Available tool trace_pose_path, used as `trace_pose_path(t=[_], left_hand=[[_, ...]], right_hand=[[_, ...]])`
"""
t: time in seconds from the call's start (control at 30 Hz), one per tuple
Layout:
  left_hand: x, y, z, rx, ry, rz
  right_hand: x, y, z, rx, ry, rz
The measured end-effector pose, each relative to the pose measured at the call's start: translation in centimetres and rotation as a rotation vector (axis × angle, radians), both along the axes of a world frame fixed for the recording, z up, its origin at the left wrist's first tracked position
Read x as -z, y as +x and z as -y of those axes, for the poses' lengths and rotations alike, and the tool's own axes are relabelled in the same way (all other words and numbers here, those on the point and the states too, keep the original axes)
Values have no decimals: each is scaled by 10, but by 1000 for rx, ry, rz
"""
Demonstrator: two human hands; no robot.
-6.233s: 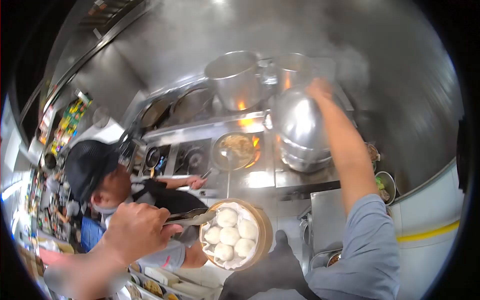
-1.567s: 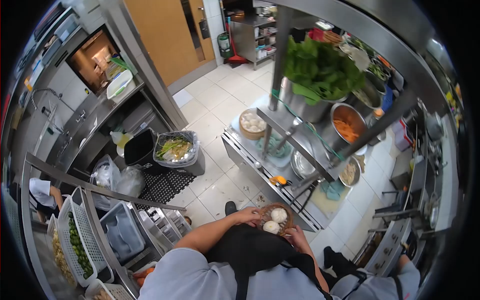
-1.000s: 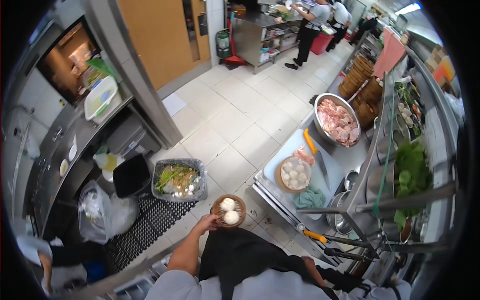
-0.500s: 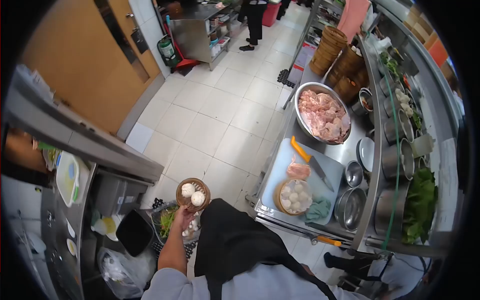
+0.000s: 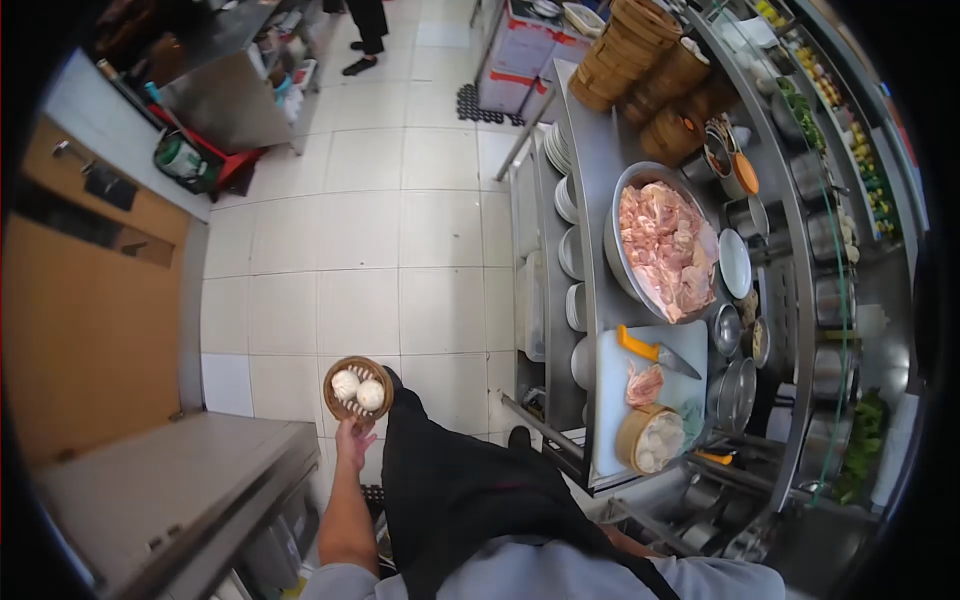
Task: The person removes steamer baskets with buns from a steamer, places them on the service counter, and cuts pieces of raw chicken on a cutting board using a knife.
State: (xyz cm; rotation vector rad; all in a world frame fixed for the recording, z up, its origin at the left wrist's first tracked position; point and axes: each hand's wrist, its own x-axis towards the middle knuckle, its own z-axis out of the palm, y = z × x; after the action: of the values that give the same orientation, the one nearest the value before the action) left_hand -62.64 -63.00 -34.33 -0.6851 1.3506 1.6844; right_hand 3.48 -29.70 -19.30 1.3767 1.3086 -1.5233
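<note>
The left hand, fingers closed, grips one bamboo basket; two buns inside; right hand's state I cannot tell.

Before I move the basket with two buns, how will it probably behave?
The basket seems light, since only the left hand holds it. Its round wall looks stiff, so it should bend little. The rounded buns may roll if it tips.
</note>
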Motion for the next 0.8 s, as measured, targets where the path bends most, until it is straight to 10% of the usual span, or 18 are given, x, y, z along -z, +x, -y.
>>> trace_pose_path(t=[0.07,0.13,0.17,0.2,0.23,0.33,0.57,0.6,0.67,0.8], left_hand=[[18,-49,-2,48,8,5],[25,-91,-10,112,21,9],[22,-109,-15,133,26,1],[17,-124,-19,156,32,-8],[18,-140,-24,204,16,-3],[25,-174,-35,303,0,24],[36,-208,-57,385,-28,94],[35,-210,-57,402,-30,86],[22,-216,-62,448,-52,78],[-8,-236,-92,645,-99,78]], right_hand=[[-16,-68,29,-318,-51,-34],[8,-99,61,-233,177,-469],[42,-111,66,195,-60,-65],[52,-135,62,-122,212,-249],[77,-152,63,414,175,53],[89,-273,12,545,375,33],[154,-390,-133,1971,738,-118],[188,-364,-136,2005,737,-121],[259,-316,-131,800,1595,49],[235,-333,-155,1786,1034,-485]])
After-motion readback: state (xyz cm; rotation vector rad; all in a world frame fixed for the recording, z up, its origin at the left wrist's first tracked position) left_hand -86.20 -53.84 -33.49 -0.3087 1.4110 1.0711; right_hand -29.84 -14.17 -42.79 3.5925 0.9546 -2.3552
